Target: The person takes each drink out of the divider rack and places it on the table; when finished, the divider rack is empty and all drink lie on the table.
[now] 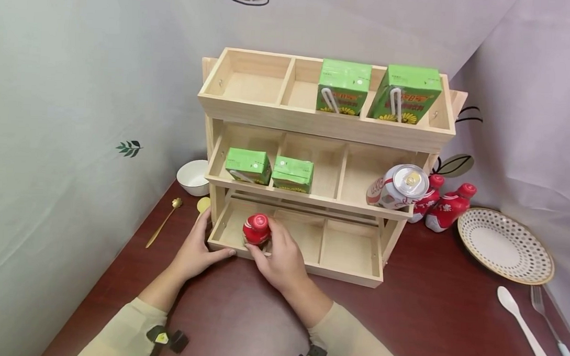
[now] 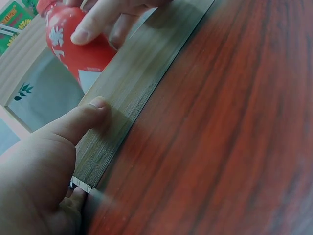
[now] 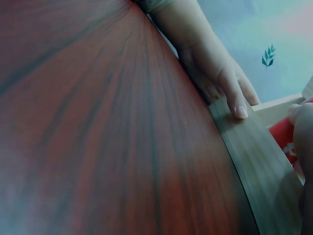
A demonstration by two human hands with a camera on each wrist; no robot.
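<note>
Pinching red bottle (image 1: 252, 233): right grip (image 1: 281, 256); left grip (image 1: 195, 253) spread against shelf (image 1: 343, 275).

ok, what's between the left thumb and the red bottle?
The wooden front board: thumb of the left hand outside, red bottle inside. Shows in left wrist view.

A white bowl (image 1: 193, 179) sits at the left, a gold spoon (image 1: 160, 227) near it. At the right is a dotted plate (image 1: 497, 248), with a white spoon (image 1: 525, 329) and a fork (image 1: 564, 352) near it.
</note>
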